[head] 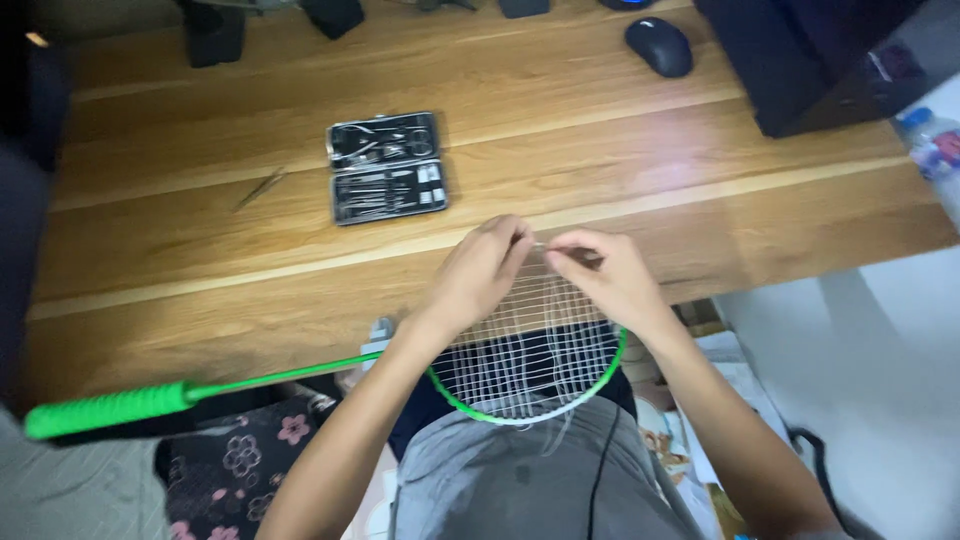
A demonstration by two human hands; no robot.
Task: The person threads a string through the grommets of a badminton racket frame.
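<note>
Wooden desk [560,110] fills the head view, carrying an open grooming-tool case [386,167] left of centre, a thin metal pick [260,187] just left of it, a dark mouse [659,46] at the far edge, and a black box [800,60] at the right corner. Near the desk's front edge a green badminton racket [520,375] lies across the person's lap, its handle pointing left and its strung head under both hands. Left hand [478,275] and right hand [605,275] meet at the top of the head, fingertips pinched narrow on a white string [540,247], the two hands almost touching.
</note>
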